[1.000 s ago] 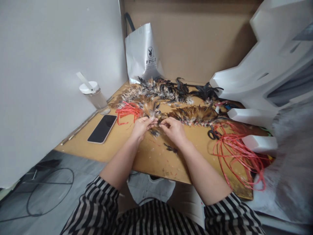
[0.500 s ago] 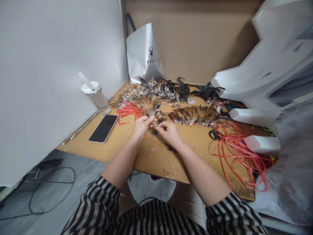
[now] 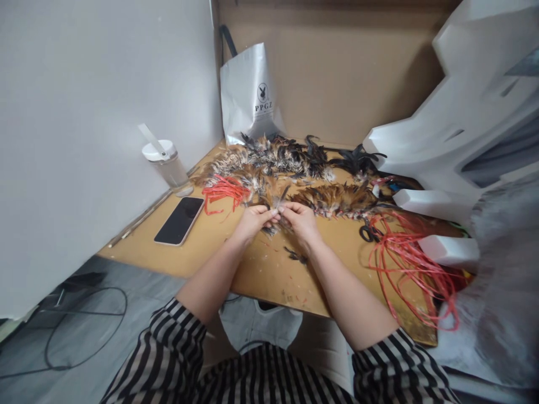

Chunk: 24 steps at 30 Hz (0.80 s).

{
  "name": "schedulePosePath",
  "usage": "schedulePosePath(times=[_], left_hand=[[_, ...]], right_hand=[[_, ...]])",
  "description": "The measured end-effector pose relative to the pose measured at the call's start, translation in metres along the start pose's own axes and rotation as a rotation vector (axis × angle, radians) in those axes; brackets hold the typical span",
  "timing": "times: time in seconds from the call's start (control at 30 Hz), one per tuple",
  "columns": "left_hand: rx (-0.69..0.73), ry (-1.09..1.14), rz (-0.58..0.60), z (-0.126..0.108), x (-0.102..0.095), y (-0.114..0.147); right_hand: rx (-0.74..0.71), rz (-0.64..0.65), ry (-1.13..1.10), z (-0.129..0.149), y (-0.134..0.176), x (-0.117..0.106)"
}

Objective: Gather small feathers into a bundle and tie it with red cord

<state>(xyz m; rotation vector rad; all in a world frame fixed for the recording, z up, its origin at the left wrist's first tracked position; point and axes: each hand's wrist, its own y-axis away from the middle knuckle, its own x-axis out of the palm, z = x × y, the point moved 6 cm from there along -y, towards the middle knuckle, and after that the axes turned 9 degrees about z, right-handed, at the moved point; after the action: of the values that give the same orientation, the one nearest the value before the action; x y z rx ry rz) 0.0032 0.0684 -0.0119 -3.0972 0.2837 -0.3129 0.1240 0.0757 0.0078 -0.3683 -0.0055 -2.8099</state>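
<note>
Brown feathers [image 3: 275,193] rise in a small bunch from between my two hands. My left hand [image 3: 256,219] pinches the lower ends of this bunch. My right hand [image 3: 300,220] meets it fingertip to fingertip, its thumb and fingers also closed at the feathers. The quill ends are hidden by the fingers. Left of my left hand lies a bundle of red plastic strips [image 3: 225,192]. Behind and to the right stretches a row of brown feathers [image 3: 337,199]. Several small dark feathers [image 3: 296,256] lie on the table below my right hand.
A phone [image 3: 179,221] and a lidded cup [image 3: 166,163] are at the left. A long feather pile [image 3: 273,154] lies before a silver bag [image 3: 248,92]. Black-handled scissors [image 3: 370,231], loose red strips [image 3: 410,275] and white foam [image 3: 446,203] occupy the right side of the table [image 3: 278,280].
My right hand has moved up and in against my left hand, and both now meet at the feathers. The feather bunch stands more upright between them. My left hand has shifted slightly right.
</note>
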Motion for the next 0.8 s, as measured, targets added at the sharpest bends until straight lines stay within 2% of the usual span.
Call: schedulePosePath(times=[0.17,0.37,0.6,0.8], left_hand=[[-0.024,0.065,0.025,0.007,0.0,-0.002],[-0.021,0.044,-0.006,0.009,-0.001,-0.003],[-0.03,0.127,-0.012,0.013,-0.002,-0.003],[-0.005,0.028,-0.01,0.008,-0.002,-0.003]], right_hand=[[0.007,0.023,-0.01,0.001,0.001,0.002],[-0.018,0.019,0.027,0.001,0.0,0.003],[-0.014,0.008,0.012,-0.002,-0.001,0.001],[0.007,-0.015,-0.03,-0.005,-0.001,0.0]])
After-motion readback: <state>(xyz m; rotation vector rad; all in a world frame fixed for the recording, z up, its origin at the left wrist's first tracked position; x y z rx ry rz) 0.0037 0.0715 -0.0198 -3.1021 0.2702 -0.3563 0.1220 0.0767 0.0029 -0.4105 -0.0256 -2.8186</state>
